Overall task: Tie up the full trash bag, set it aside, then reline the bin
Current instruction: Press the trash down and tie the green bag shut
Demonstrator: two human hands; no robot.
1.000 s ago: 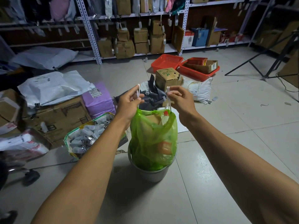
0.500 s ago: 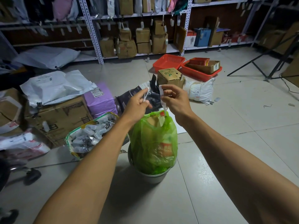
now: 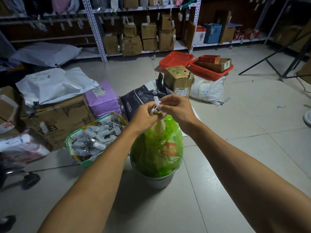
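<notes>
A full green trash bag [image 3: 157, 148] bulges out of a small grey bin [image 3: 157, 179] on the tiled floor in front of me. White drawstring ends [image 3: 156, 102] rise from the bag's gathered mouth. My left hand [image 3: 145, 116] pinches one string end just above the bag. My right hand [image 3: 176, 107] pinches the other end, and the two hands almost touch over the bag's top. An orange packet shows through the green plastic.
A green-edged box of small plastic bottles [image 3: 94, 137] stands just left of the bin. Cardboard boxes [image 3: 55, 118] and a purple parcel [image 3: 102, 100] lie farther left. A dark bag [image 3: 143, 96], a carton [image 3: 178, 79] and red baskets [image 3: 176, 60] are behind. Bare tiles [image 3: 244, 115] lie to the right.
My hands have come together over the bag from well apart, closing its mouth. The two string ends now cross between my fingers.
</notes>
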